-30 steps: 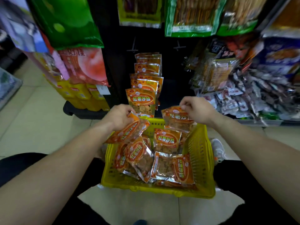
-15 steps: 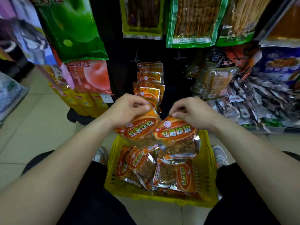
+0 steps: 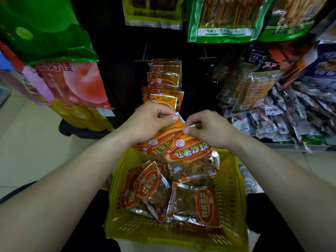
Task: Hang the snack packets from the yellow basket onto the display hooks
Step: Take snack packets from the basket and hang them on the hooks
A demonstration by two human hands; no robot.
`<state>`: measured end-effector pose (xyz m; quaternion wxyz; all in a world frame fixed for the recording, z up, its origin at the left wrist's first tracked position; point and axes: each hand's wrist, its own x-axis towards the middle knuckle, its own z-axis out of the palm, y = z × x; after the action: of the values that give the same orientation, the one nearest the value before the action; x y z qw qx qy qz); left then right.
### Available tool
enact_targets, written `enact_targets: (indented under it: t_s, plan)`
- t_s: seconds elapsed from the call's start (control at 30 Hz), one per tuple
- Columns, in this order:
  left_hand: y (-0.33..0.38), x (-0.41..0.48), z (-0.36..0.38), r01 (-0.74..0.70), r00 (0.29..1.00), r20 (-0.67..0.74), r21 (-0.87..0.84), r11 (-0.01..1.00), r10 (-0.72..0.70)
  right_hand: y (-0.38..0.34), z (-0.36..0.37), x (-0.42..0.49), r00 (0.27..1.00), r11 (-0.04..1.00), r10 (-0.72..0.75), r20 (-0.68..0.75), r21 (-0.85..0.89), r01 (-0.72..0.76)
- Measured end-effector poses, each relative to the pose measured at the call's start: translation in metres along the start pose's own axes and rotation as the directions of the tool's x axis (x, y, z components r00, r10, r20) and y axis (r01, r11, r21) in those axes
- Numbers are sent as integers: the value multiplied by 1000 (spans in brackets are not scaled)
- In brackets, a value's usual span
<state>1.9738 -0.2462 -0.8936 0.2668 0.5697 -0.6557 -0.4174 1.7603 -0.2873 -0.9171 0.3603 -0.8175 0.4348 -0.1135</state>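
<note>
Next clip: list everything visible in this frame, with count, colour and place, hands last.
Held packets: two, orange, above the basket.
Packets in basket: several, orange and silver, exact count unclear.
Basket: one, yellow, bottom centre.
Hung packets: several, orange, on centre hooks.
Green bags: several, top row.
Pink bag: one, left.
Mixed packets: many, right shelf.
Left hand: pinching one held packet's top.
Right hand: pinching the other's top.
</note>
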Motion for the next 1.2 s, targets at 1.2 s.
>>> enact_targets:
  t_s: [1.2]
  plan:
    - [-6, 0, 0, 41, 995, -90, 128, 991, -30, 8, -19, 2, 969, 993, 49, -241, -95, -74]
